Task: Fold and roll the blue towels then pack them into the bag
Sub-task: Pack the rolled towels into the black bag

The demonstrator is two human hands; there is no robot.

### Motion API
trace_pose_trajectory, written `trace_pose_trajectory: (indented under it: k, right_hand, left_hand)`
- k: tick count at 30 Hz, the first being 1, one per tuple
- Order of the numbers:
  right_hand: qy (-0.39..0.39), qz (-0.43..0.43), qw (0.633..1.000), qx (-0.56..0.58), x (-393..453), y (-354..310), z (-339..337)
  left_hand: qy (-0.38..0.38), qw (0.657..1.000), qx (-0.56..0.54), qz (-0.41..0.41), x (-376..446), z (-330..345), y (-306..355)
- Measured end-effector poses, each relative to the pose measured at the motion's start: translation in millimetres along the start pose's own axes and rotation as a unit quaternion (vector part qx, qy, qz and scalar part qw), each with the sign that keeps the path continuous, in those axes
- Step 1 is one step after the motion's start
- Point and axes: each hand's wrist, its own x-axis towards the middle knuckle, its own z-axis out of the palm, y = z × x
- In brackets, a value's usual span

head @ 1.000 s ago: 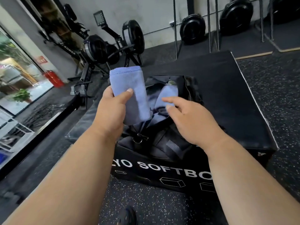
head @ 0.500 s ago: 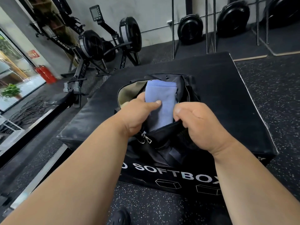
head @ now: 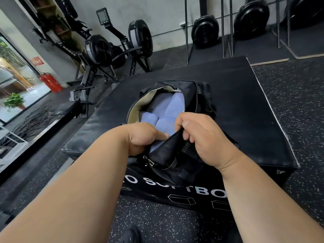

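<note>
A black bag with a tan lining lies open on a black soft box. Several rolled blue towels sit packed side by side inside it. My left hand reaches into the near end of the opening, its fingers curled around the nearest blue towel and its thumb lying on the cloth. My right hand grips the bag's near zipper edge and holds the opening apart. The left fingers are hidden inside the bag.
Rowing machines stand at the back left, with a red fire extinguisher by the window. Metal rack posts and black fan wheels line the back wall. Speckled rubber floor surrounds the box.
My left hand carried the rolled towel from above the bag down into the opening. My right hand went from reaching at the bag to gripping its edge.
</note>
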Motion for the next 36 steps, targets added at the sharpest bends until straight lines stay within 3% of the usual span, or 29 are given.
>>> trace_pose_trajectory:
  k: [8, 12, 16, 20, 23, 25, 30, 34, 36]
  right_hand:
    - [0.002, 0.018, 1.0, 0.02, 0.1, 2.1, 3.7]
    - [0.006, 0.025, 0.999, 0.037, 2.1, 3.7, 6.6]
    - [0.016, 0.047, 0.998, 0.044, 4.1, 5.5, 6.9]
    - [0.03, 0.078, 0.996, 0.029, 5.8, 3.1, 8.4]
    - [0.043, 0.085, 0.995, 0.009, 7.6, 2.3, 14.2]
    - [0.063, 0.097, 0.993, 0.0, 8.7, 3.7, 19.9]
    - [0.103, 0.126, 0.986, 0.023, 13.2, 4.5, 27.8]
    - [0.147, 0.072, 0.981, 0.103, 18.1, -12.9, 17.7]
    - [0.165, 0.055, 0.976, 0.131, 19.5, -18.6, 14.5]
  left_hand:
    - [0.107, 0.982, 0.154, 0.028, -9.6, 7.8, 4.9]
    - [0.206, 0.891, 0.404, 0.024, -19.0, 8.3, 11.6]
    - [0.323, 0.865, 0.375, 0.086, -25.5, -1.8, 3.6]
    - [0.461, 0.815, 0.31, 0.163, -31.9, -22.2, -10.4]
    - [0.435, 0.85, 0.278, 0.101, -30.7, -30.8, -22.0]
    - [0.4, 0.871, 0.267, 0.103, -26.4, -29.6, -28.9]
    - [0.471, 0.804, 0.308, 0.19, -31.5, -26.2, -7.0]
    - [0.485, 0.755, 0.345, 0.275, -44.1, -33.2, 24.1]
    - [0.488, 0.748, 0.332, 0.305, -50.1, -42.6, 38.1]
